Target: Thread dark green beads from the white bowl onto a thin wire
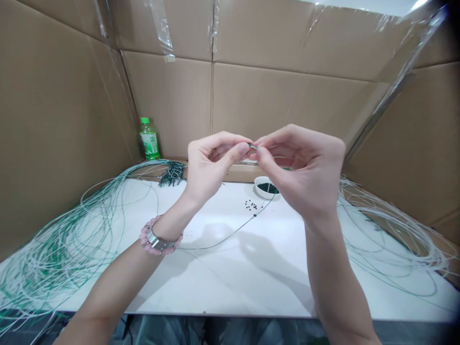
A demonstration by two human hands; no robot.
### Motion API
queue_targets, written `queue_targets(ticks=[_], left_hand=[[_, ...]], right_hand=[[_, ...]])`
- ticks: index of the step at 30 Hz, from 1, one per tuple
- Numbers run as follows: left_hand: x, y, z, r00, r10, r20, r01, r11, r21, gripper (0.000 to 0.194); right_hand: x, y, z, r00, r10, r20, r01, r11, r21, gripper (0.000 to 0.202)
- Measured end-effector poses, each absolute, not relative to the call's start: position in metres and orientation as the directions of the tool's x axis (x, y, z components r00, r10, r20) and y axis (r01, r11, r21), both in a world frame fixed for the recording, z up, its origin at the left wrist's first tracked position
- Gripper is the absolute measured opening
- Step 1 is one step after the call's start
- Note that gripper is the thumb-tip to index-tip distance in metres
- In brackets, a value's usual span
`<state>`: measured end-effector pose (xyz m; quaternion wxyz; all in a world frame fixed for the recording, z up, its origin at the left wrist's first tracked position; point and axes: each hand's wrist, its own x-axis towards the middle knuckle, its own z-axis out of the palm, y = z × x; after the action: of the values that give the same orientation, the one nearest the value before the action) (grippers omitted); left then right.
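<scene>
My left hand pinches a small dark green bead-like piece between thumb and forefinger. Tip to tip with it, my right hand is closed on a thin green-and-white wire. The wire's end meets the small piece, but whether it passes through is too small to tell. Below the hands, a green strand curves over the table and carries a dark piece like the one in my left fingers. A white bowl behind my right thumb holds many such pieces, and several more lie loose before it.
A large tangle of green and white wires covers the left of the white table, with a dark-tipped bundle behind it. More wires lie at the right. A green bottle stands by the cardboard wall.
</scene>
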<state>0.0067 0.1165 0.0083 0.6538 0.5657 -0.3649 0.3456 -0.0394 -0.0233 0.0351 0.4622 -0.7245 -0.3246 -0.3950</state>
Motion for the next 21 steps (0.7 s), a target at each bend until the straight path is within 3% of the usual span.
queue_targets(ticks=[21], left_hand=[[0.0022, 0.1160, 0.0111, 0.467, 0.002, 0.884, -0.882, 0.078, 0.465, 0.015]], right_hand=[[-0.0394, -0.0257, 0.0343, 0.461, 0.124, 0.879, 0.835, -0.396, -0.383, 0.012]])
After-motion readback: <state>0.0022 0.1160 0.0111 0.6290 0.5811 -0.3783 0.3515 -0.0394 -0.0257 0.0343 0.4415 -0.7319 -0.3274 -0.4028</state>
